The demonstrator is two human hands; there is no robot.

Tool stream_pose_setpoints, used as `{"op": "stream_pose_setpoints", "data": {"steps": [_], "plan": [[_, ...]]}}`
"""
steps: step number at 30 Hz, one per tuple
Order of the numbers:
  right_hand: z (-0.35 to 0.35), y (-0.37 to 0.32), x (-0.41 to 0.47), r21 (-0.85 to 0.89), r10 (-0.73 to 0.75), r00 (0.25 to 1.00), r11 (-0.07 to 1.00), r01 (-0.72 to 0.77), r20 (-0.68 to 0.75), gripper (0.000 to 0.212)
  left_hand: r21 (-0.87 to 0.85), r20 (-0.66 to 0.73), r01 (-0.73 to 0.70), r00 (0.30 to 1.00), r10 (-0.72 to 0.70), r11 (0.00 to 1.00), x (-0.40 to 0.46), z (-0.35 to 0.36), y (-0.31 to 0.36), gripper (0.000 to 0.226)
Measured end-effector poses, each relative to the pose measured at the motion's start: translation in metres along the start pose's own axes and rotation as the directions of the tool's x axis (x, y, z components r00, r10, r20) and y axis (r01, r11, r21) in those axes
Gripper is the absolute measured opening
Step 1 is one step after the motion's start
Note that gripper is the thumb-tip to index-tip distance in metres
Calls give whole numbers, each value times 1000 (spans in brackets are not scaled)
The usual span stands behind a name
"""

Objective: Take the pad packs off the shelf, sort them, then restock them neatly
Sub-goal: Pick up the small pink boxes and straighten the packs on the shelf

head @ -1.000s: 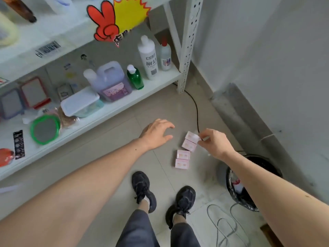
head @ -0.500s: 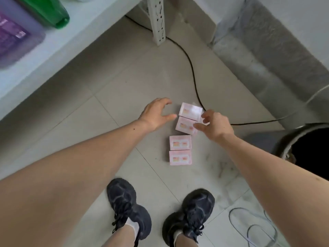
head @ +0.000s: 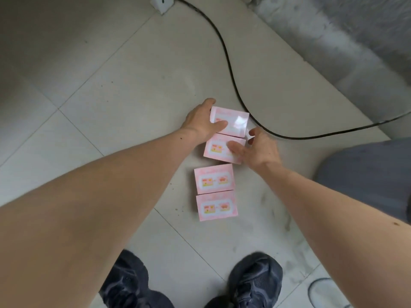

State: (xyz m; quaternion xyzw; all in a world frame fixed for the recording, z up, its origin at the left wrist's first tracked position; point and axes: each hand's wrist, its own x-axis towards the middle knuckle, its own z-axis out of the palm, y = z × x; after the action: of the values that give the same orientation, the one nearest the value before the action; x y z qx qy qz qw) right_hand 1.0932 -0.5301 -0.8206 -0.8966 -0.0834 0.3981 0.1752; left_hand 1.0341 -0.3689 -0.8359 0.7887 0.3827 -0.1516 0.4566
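Several pink pad packs lie in a row on the tiled floor. My left hand (head: pixel 201 122) grips the farthest pack (head: pixel 233 121), thumb on its top face and fingers round its far left edge. My right hand (head: pixel 258 150) holds the second pack (head: pixel 216 150) from its right side, with the thumb on its top face. Two more packs, the third (head: pixel 214 178) and the nearest (head: pixel 216 205), lie untouched just below, edge to edge.
A black cable (head: pixel 231 70) curves across the floor just beyond the packs. The white shelf post foot (head: pixel 162 3) stands at the top. A grey concrete ledge (head: pixel 333 41) runs along the right. A dark bin (head: pixel 373 174) sits at right. My shoes (head: pixel 255 283) are below.
The view has tilted down and closer to the floor. My left hand moved right onto the farthest pack, and my right hand settled on the second pack.
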Motion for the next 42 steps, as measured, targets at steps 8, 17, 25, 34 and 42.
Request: {"op": "stream_pose_setpoints", "data": {"steps": [8, 17, 25, 34, 42], "plan": [[-12, 11, -5, 22, 37, 999, 999, -36, -30, 68, -51, -14, -3, 1000, 2, 999, -4, -22, -20, 41], [-26, 21, -20, 53, -205, 976, 978, 202, 79, 80, 203, 103, -201, 978, 183, 958, -15, -52, -43, 92], [-18, 27, -8, -108, -293, 953, 948, 300, 74, 70, 272, 47, -242, 970, 238, 931, -10, -49, -44, 78], [-50, 5, -25, -95, -306, 950, 946, 311, 70, 50, 145, 47, -151, 988, 146, 978, -32, -81, -32, 74], [-142, -90, -96, -88, -397, 913, 910, 405, 95, 62, 102, 81, -92, 993, 84, 991, -97, -190, 33, 54]]}}
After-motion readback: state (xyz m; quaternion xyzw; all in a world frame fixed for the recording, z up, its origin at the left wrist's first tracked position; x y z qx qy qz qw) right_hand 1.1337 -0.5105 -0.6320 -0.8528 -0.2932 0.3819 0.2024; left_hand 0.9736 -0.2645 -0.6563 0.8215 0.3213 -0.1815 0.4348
